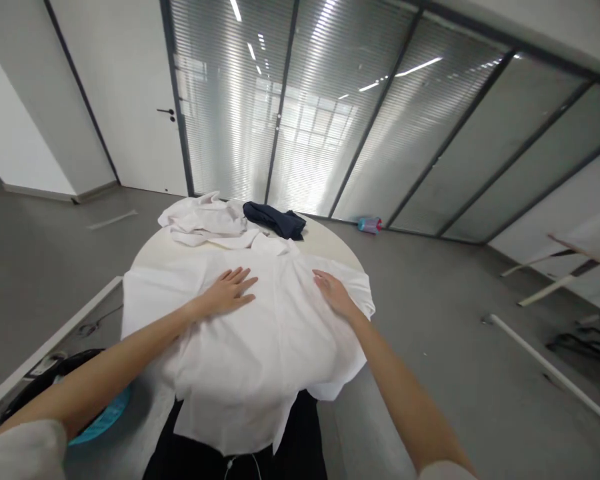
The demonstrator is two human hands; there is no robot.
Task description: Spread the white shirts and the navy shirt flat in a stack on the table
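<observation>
A white shirt (260, 340) lies spread over a round table (325, 240), its collar at the far side and its lower edge hanging over the near rim toward my lap. My left hand (229, 292) rests flat on the shirt's left half, fingers spread. On the right half lies my right hand (333, 291), its fingers stretched out and pointing to the upper left. Neither hand grips the cloth. Beyond the collar sit a crumpled white garment (207, 220) and a folded dark navy garment (275, 220).
A black bin-like container (83, 357) with a blue lower part stands by my left forearm. Near the glass partition (310, 133), a blue and pink object (369, 225) is on the floor. White bars (550, 373) and wooden legs (555, 287) lie to the right.
</observation>
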